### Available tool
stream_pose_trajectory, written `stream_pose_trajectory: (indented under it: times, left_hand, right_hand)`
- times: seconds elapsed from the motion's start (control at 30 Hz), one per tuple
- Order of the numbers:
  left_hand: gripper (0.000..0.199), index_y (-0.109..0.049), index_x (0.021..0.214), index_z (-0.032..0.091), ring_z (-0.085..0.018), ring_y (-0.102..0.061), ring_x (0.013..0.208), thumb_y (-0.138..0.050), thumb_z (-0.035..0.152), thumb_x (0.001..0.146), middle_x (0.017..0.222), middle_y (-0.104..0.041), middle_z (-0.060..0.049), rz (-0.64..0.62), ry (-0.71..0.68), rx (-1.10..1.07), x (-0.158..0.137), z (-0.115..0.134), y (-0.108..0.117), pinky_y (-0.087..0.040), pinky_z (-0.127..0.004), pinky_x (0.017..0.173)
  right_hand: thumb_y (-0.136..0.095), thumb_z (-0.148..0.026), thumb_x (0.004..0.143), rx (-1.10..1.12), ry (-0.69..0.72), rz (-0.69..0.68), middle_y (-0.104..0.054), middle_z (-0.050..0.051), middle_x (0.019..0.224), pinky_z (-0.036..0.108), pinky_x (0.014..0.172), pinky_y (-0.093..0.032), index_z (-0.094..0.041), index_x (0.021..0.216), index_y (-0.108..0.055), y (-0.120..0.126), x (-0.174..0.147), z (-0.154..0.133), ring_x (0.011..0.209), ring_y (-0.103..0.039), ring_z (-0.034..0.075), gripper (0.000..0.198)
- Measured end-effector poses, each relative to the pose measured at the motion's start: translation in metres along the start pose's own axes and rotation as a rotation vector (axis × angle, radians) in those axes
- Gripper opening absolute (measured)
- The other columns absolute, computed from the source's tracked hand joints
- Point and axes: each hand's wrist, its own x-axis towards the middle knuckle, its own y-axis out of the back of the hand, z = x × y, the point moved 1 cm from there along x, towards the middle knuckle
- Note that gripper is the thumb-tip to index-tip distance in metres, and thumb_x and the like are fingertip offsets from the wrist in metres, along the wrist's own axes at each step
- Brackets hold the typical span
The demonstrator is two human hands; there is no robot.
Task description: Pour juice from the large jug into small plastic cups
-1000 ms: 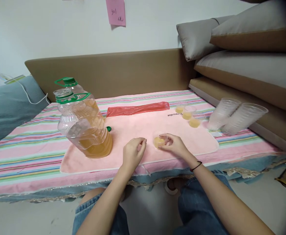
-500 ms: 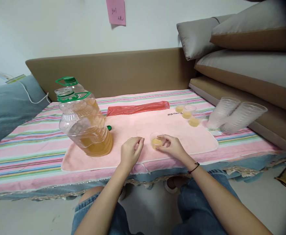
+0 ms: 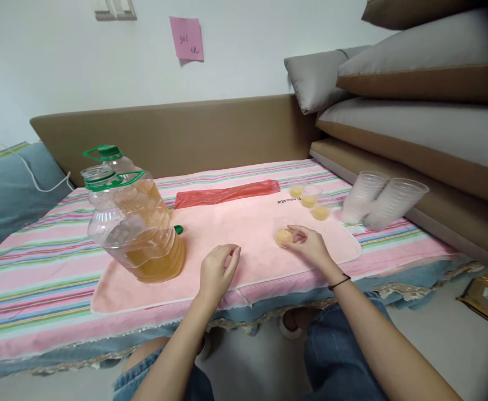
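My right hand [image 3: 310, 245] grips a clear plastic cup [image 3: 283, 237] with a little yellow liquid in it, over the pink towel [image 3: 227, 223]. My left hand [image 3: 218, 271] rests near the towel's front edge, fingers curled in and closed, with nothing seen in it. To its left stands a large clear bottle [image 3: 156, 259] of amber liquid with a green handle and an uncapped mouth. Behind that is a second bottle [image 3: 109, 151] with its green cap on. Several similar cups of yellow liquid [image 3: 321, 213] stand at the towel's far right.
Two stacks of clear cups [image 3: 394, 206] lean at the right, beside piled cushions [image 3: 410, 122]. A red plastic bag [image 3: 227, 195] lies flat at the back of the towel. A loose green cap [image 3: 178, 229] is beside the open bottle. A brown headboard [image 3: 185, 133] stands behind.
My right hand has moved right and slightly away from me with the cup, closer to the other filled cups. My left hand keeps nearly the same pose. The view has shifted slightly.
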Motion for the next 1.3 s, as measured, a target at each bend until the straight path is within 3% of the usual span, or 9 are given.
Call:
stream_pose_trajectory:
  times: [0.23,0.47,0.73,0.93,1.13,1.3]
  left_hand:
    - [0.021,-0.064,0.097,0.017,-0.02,-0.069,0.087,-0.047,0.03,0.096,0.094,-0.074,-0.007,-0.126,-0.177,0.054,-0.004,0.002,-0.012,-0.054,-0.032,0.077]
    - [0.024,-0.063,0.1,0.018,-0.021,-0.065,0.084,-0.041,0.026,0.098,0.089,-0.071,-0.007,-0.444,-0.475,0.18,-0.013,0.023,-0.027,-0.053,-0.034,0.074]
    - [0.023,-0.06,0.097,0.019,-0.022,-0.065,0.087,-0.037,0.019,0.097,0.088,-0.069,-0.006,-0.625,-0.523,0.2,-0.023,0.034,-0.038,-0.052,-0.033,0.073]
    - [0.019,-0.055,0.085,0.019,-0.02,-0.066,0.071,-0.04,0.019,0.096,0.077,-0.066,-0.002,-0.596,-0.5,0.284,-0.028,0.034,-0.041,-0.049,-0.031,0.06]
    - [0.015,-0.053,0.084,0.02,-0.019,-0.066,0.071,-0.043,0.013,0.092,0.075,-0.067,-0.001,-0.502,-0.6,0.286,-0.032,0.037,-0.044,-0.048,-0.029,0.057]
    - [0.014,-0.052,0.082,0.02,-0.019,-0.066,0.068,-0.044,0.013,0.091,0.073,-0.066,-0.001,-0.486,-0.593,0.29,-0.03,0.037,-0.044,-0.046,-0.028,0.056]
  right_hand:
    - [-0.086,-0.055,0.048,0.027,-0.062,0.191,-0.069,0.011,0.093,0.034,0.07,-0.051,-0.012,0.104,-0.07,0.047,0.007,0.023,0.076,-0.061,0.021,0.072]
    - [-0.089,-0.061,0.039,0.062,-0.093,0.339,-0.069,0.011,0.092,0.037,0.07,-0.054,-0.013,0.096,-0.068,0.092,0.005,0.042,0.073,-0.062,0.021,0.077]
    - [-0.088,-0.065,0.039,0.045,-0.108,0.458,-0.069,0.011,0.087,0.039,0.075,-0.056,-0.013,0.096,-0.068,0.112,0.011,0.056,0.08,-0.065,0.026,0.08]
    - [-0.083,-0.066,0.043,-0.046,-0.111,0.533,-0.07,0.01,0.093,0.04,0.076,-0.053,-0.013,0.103,-0.069,0.11,0.021,0.064,0.079,-0.064,0.026,0.081]
    - [-0.08,-0.064,0.046,-0.114,-0.119,0.563,-0.07,0.01,0.098,0.037,0.071,-0.05,-0.015,0.103,-0.069,0.111,0.024,0.062,0.076,-0.062,0.024,0.076]
    - [-0.079,-0.062,0.049,-0.15,-0.122,0.567,-0.07,0.01,0.1,0.035,0.067,-0.047,-0.016,0.102,-0.07,0.11,0.022,0.055,0.069,-0.061,0.022,0.071]
